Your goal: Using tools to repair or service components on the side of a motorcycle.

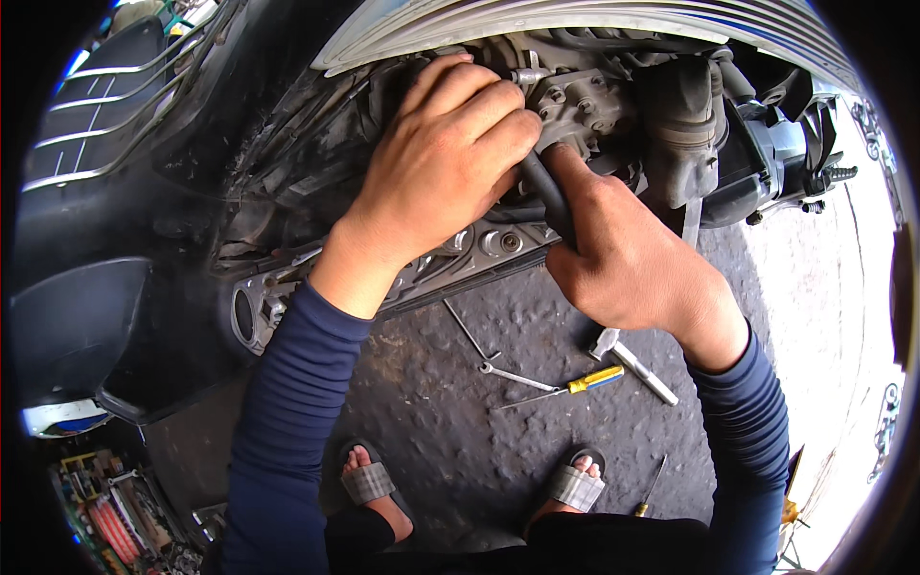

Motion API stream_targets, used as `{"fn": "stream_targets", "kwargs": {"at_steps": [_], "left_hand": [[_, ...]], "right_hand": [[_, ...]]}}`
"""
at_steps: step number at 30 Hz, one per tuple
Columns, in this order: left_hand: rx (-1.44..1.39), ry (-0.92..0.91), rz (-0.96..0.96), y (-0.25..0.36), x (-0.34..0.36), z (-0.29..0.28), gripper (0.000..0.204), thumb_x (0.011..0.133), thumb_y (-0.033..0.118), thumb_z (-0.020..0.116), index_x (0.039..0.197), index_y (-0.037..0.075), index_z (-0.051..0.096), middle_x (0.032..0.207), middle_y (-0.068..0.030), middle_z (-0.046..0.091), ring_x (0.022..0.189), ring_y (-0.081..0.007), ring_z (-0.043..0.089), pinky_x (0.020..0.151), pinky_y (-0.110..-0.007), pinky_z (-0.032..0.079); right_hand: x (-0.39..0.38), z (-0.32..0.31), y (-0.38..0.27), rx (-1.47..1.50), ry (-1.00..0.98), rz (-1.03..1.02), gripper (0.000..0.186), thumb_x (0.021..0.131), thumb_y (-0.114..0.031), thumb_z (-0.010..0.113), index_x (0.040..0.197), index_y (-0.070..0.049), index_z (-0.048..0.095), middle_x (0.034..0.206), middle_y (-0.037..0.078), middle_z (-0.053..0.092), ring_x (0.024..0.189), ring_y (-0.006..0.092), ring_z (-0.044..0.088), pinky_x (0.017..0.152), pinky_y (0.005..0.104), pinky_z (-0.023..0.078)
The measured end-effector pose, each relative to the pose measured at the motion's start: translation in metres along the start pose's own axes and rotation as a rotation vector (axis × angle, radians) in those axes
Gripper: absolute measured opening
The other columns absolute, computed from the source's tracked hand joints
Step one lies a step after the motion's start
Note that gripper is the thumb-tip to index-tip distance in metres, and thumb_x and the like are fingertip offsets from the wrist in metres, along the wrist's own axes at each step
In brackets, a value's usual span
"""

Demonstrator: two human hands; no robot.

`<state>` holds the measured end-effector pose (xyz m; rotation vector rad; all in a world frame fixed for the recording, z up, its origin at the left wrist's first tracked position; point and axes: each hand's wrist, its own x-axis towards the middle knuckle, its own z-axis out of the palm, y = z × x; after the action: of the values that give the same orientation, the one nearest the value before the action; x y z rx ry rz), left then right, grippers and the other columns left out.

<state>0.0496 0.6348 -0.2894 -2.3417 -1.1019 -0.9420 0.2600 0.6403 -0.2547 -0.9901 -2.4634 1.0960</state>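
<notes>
My left hand [455, 144] reaches into the engine bay of a scooter, its fingers bent and closed over parts beneath them. Its fingertips are hidden, so what they grip cannot be made out. A black rubber hose [550, 199] comes out beside its knuckles and runs down to my right hand [628, 254]. That hand is closed round the hose, thumb on the near side, with its fingers reaching in among the metal engine parts. Just beyond the fingers sits a grey bolted cylinder head cover [585, 101].
On the dark floor lie a hammer [637, 366], a yellow-handled screwdriver [596, 379], a wrench [517, 377], a thin bent rod [470, 331] and another screwdriver [652, 487]. Black body panels [77, 326] stand at left, above a cluttered tool box [120, 517]. A pale panel [575, 24] overhangs the engine.
</notes>
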Motion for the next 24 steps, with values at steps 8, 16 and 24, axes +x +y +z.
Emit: {"fn": "stream_targets", "kwargs": {"at_steps": [8, 16, 24], "left_hand": [[0.018, -0.013, 0.043, -0.001, 0.009, 0.003, 0.029, 0.068, 0.003, 0.075, 0.096, 0.008, 0.069, 0.102, -0.0035, 0.065, 0.101, -0.0260, 0.060, 0.098, -0.044, 0.045], [-0.109, -0.157, 0.026, -0.003, 0.019, -0.021, 0.028, 0.065, 0.001, 0.074, 0.091, 0.004, 0.064, 0.098, -0.0066, 0.063, 0.095, -0.0287, 0.058, 0.092, -0.042, 0.047], [-0.098, -0.106, -0.098, 0.016, 0.021, -0.018, 0.032, 0.055, 0.002, 0.076, 0.084, 0.005, 0.062, 0.091, -0.0072, 0.062, 0.094, -0.0308, 0.057, 0.091, -0.042, 0.046]], "right_hand": [[0.001, -0.013, 0.012, -0.027, -0.035, -0.062, 0.044, 0.072, 0.002, 0.056, 0.114, 0.009, 0.045, 0.077, 0.031, 0.056, 0.078, 0.0515, 0.057, 0.068, 0.0498, 0.045], [0.000, -0.012, 0.001, 0.138, -0.128, 0.081, 0.061, 0.076, -0.003, 0.059, 0.134, 0.009, 0.046, 0.088, 0.020, 0.060, 0.080, 0.0282, 0.059, 0.075, 0.0385, 0.049], [-0.001, -0.006, 0.008, 0.175, -0.070, -0.119, 0.035, 0.078, -0.004, 0.058, 0.106, 0.013, 0.047, 0.082, 0.033, 0.060, 0.084, 0.0491, 0.064, 0.073, 0.0498, 0.050]]}}
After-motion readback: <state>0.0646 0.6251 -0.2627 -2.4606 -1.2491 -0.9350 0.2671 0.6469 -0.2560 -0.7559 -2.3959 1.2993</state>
